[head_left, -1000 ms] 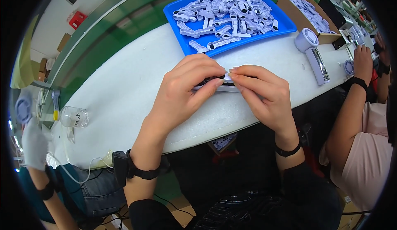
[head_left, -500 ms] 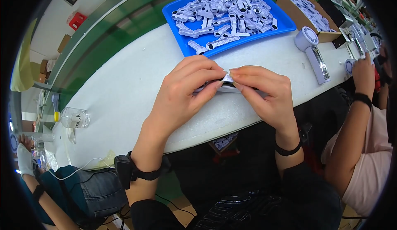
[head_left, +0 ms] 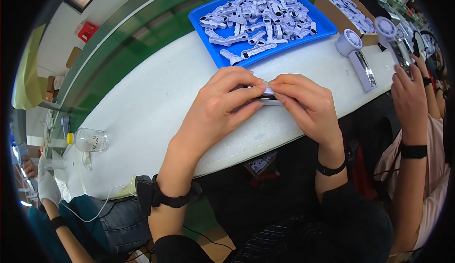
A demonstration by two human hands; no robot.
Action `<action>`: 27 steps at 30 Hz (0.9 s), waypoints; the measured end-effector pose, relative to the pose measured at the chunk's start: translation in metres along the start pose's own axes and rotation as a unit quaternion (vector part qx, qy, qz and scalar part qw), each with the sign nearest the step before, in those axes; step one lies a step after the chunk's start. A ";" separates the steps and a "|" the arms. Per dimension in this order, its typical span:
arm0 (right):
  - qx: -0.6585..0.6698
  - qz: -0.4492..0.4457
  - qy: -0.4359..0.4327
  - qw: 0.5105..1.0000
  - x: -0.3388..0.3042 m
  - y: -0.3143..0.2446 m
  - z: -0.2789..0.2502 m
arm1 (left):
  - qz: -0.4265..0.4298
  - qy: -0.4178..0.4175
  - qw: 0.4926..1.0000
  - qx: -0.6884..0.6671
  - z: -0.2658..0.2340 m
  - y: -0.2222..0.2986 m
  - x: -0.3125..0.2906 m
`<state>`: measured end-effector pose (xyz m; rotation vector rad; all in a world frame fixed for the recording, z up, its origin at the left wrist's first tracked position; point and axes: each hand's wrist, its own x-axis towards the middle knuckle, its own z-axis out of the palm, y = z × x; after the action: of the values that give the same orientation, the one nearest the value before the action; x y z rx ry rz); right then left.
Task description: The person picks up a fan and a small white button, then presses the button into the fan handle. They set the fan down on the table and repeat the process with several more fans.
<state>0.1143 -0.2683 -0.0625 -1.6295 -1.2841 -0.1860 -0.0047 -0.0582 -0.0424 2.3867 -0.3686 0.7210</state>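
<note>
Over the white table (head_left: 156, 97), both my hands meet on a handheld fan (head_left: 272, 102), lilac with a silvery edge and mostly covered by my fingers. My left hand (head_left: 227, 95) is closed around its left part. At the other end my right hand (head_left: 303, 99) pinches it with thumb and fingers. The fingertips of both hands come together at a small pale piece on its top, too covered to make out. Beyond my hands, a blue tray (head_left: 213, 57) holds a heap of lilac plastic handle parts (head_left: 256, 12).
Right of the tray stands a cardboard box (head_left: 324, 0) of similar parts. A finished-looking lilac fan (head_left: 362, 69) lies nearer. A clear bottle (head_left: 90, 140) with a yellow cap is at the left. A co-worker's hand (head_left: 410, 97) at the right holds another fan (head_left: 393, 35); another person sits left.
My hands have shifted slightly right in the picture, fingertips still together on the fan. The right co-worker's hand has come nearer with a fan raised in it.
</note>
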 end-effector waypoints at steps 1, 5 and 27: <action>-0.002 -0.003 -0.002 1.000 0.000 0.001 0.000 | -0.004 0.002 1.000 0.001 0.000 0.001 -0.001; -0.018 -0.017 -0.008 1.000 0.000 0.000 0.000 | 0.014 0.009 1.000 0.004 0.001 -0.003 -0.001; 0.002 0.001 0.022 1.000 -0.005 0.001 -0.001 | -0.029 0.066 0.997 -0.030 0.007 0.002 -0.001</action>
<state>0.1135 -0.2723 -0.0651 -1.6153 -1.2478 -0.2164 -0.0034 -0.0644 -0.0464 2.2695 -0.2620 0.8249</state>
